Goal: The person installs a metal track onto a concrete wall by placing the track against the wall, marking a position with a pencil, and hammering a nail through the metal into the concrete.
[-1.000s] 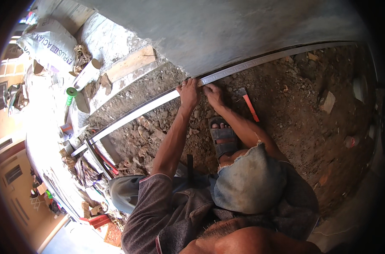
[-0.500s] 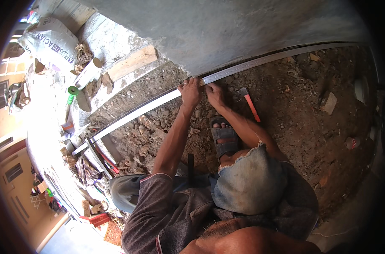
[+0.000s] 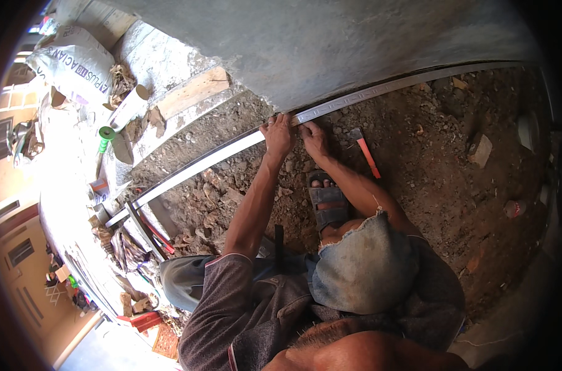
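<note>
A long silvery metal channel (image 3: 355, 98) lies along the foot of the grey wall and runs out to the left over the dirt. My left hand (image 3: 278, 137) is closed over it near the wall's corner, fingers across its top edge. Just right of that, my right hand (image 3: 315, 140) grips the near edge of the same channel, with its fingertips partly hidden. On the soil beside my right forearm lies a hammer (image 3: 367, 156) with an orange handle and a dark head.
The plastered wall (image 3: 367, 43) rises directly behind the channel. A wooden plank (image 3: 194, 91), a white sack (image 3: 74, 65) and a white pipe (image 3: 129, 106) lie at the far left. My sandalled foot (image 3: 327, 201) rests on rubble-strewn dirt. Stone pieces (image 3: 480, 151) lie on the right.
</note>
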`<state>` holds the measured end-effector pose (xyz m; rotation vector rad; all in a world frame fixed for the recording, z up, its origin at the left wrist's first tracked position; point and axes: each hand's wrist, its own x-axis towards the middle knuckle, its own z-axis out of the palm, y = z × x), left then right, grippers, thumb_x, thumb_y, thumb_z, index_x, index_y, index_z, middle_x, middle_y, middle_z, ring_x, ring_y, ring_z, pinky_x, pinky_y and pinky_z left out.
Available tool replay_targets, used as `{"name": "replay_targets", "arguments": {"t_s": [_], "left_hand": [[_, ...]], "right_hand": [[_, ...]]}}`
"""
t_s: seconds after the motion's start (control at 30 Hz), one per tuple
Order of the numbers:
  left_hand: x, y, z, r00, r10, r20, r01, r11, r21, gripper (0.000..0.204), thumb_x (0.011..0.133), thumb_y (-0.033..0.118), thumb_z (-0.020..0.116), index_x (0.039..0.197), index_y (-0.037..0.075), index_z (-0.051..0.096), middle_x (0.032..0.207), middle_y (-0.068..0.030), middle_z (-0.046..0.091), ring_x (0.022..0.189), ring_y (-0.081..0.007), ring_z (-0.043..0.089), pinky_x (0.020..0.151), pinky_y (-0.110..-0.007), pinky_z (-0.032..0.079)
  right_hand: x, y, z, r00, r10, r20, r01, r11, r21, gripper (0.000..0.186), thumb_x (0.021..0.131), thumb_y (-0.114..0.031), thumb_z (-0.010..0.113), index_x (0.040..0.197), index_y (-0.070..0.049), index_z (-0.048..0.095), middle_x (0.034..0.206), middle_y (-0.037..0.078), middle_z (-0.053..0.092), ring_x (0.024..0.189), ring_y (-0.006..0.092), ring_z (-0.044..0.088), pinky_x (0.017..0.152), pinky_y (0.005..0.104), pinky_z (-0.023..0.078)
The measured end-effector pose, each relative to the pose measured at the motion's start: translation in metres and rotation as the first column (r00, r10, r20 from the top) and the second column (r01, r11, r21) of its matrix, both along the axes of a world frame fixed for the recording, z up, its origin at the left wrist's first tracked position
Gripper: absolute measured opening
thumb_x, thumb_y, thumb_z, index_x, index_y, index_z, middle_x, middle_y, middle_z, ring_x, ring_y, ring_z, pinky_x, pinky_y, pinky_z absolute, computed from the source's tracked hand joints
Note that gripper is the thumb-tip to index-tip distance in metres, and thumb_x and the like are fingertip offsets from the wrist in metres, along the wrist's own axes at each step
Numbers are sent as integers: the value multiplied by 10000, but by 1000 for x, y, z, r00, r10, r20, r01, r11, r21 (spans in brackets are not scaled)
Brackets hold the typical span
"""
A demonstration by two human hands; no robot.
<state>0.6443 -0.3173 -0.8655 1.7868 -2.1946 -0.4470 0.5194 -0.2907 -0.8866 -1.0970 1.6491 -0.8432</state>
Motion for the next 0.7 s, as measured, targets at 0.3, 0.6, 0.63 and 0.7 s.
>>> {"name": "replay_targets", "arguments": {"t_s": [0.3,0.6,0.63,0.7], "left_hand": [[0,-2,-2,1000,-10,1,10,998,63,390,755,211,598,1123,98,534,1099,-89,556,1059,-312,502,879,-528,307],[3,-1,3,1000,-8,-6,8,996,89,397,797,272,581,1143,87,516,1124,-101,555,1063,-336,502,886,-546,304],[1,-1,4,1000,-11,-10,12,996,91,399,798,277,581,1142,86,516,1123,-102,556,1062,-336,503,885,-545,304],[-2,-2,5,1000,-13,-10,14,995,103,404,799,287,585,1142,85,516,1122,-102,557,1060,-336,504,882,-544,306]], "right_hand": [[2,0,-17,981,31,-189,-39,998,-41,283,916,-258,482,1107,-92,609,1000,195,636,959,378,592,829,422,447],[8,3,-20,995,-27,101,22,999,45,253,934,-237,461,1049,-56,596,843,166,632,796,359,591,710,402,441],[8,3,-20,995,-42,95,38,998,42,251,936,-234,460,1041,-50,593,826,160,629,779,355,586,695,398,438],[3,1,-20,998,-26,51,26,1000,10,259,935,-243,460,1049,-53,594,857,174,632,819,358,595,716,403,446]]}}
